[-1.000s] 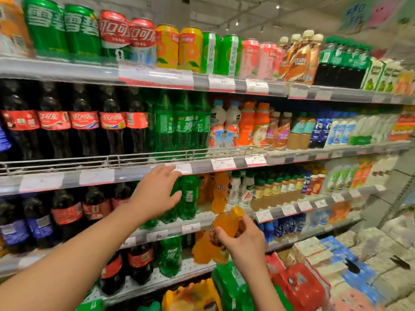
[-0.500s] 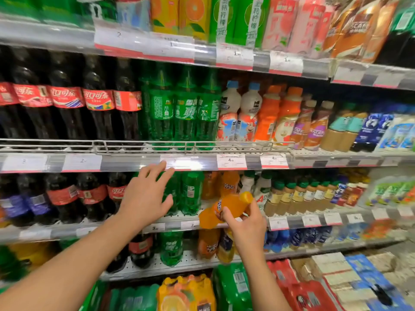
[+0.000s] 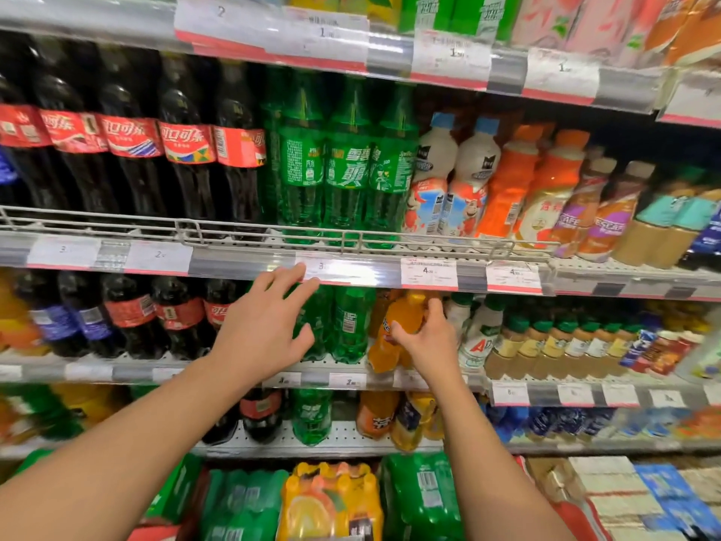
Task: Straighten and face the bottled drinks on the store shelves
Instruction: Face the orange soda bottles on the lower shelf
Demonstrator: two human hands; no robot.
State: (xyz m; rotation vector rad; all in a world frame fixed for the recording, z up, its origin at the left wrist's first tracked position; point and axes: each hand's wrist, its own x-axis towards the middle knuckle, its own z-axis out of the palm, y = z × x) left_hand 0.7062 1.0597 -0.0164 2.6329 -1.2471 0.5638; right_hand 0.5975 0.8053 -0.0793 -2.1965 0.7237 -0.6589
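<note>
My right hand [image 3: 423,341] grips an orange soda bottle [image 3: 394,333] that stands at the front of the third shelf [image 3: 234,372], just right of the small green soda bottles [image 3: 351,326]. My left hand [image 3: 265,326] hovers with fingers spread in front of those green bottles and the small cola bottles [image 3: 175,318]; whether it touches them I cannot tell. On the shelf above, tall cola bottles [image 3: 183,150] and tall green bottles [image 3: 343,162] stand behind a wire rail [image 3: 273,232].
White and orange drink bottles [image 3: 487,181] fill the upper shelf to the right. Small brown bottles with green caps [image 3: 554,345] line the third shelf's right side. Shrink-wrapped packs [image 3: 331,501] sit at floor level, and cartons [image 3: 608,490] are stacked at the lower right.
My right hand lifted the orange bottle from below the shelf and set it upright in its row. My left hand stayed by the green bottles. The view moved closer to the shelves.
</note>
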